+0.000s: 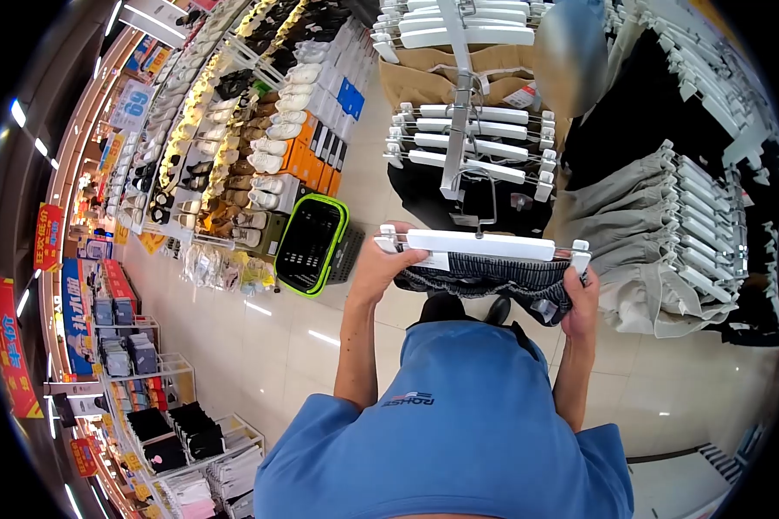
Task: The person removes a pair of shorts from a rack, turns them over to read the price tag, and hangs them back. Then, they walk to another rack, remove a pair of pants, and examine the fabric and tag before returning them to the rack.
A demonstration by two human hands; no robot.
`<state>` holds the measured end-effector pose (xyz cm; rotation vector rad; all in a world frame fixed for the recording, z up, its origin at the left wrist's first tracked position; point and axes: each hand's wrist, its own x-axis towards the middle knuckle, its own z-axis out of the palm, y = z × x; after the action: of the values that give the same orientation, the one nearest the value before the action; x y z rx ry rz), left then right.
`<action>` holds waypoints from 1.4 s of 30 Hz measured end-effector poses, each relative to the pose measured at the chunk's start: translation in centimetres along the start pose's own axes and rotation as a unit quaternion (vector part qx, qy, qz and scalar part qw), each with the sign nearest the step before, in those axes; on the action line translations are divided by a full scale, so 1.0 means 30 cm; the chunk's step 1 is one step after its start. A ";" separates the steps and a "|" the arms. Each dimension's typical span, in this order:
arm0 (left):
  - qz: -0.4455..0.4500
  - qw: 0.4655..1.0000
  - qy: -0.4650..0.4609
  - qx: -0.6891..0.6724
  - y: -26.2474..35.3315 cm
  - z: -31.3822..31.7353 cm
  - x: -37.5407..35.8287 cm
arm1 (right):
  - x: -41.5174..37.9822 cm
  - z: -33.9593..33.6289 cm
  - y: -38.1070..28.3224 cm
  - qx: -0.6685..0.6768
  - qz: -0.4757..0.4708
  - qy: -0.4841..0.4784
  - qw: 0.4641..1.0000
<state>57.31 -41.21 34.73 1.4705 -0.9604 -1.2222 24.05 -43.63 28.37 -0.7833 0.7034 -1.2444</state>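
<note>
Dark elastic-waist pants [485, 275] hang from a white clip hanger [480, 245] in front of my chest. My left hand [379, 266] is closed round the hanger's left end, with the thumb on the waistband beside a white tag. At the other end, my right hand [580, 301] pinches the waistband just under the right clip. The hanger's metal hook [486, 201] points away from me, close to the front end of a metal display arm [457, 130]. Several white hangers with black and tan garments [420, 76] line that arm.
Light grey pants [632, 216] on white hangers crowd the right side. To the left, a black basket with a green rim [336, 221] stands on the tiled floor [260, 337] by shoe shelves [264, 147]. Folded clothes fill a white rack [182, 415] at lower left.
</note>
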 end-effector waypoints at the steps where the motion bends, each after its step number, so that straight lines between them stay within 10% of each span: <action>1: -0.001 1.000 0.010 0.006 0.010 -0.004 0.003 | 0.009 0.010 0.005 0.010 0.006 -0.006 1.000; 42: 0.051 0.991 0.055 0.111 -0.172 -0.056 0.173 | 0.140 -0.012 0.169 -0.220 0.052 0.020 0.974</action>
<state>59.90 -44.69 28.60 1.6233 -1.1101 -0.9739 27.30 -47.09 23.79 -1.0701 1.0617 -1.0222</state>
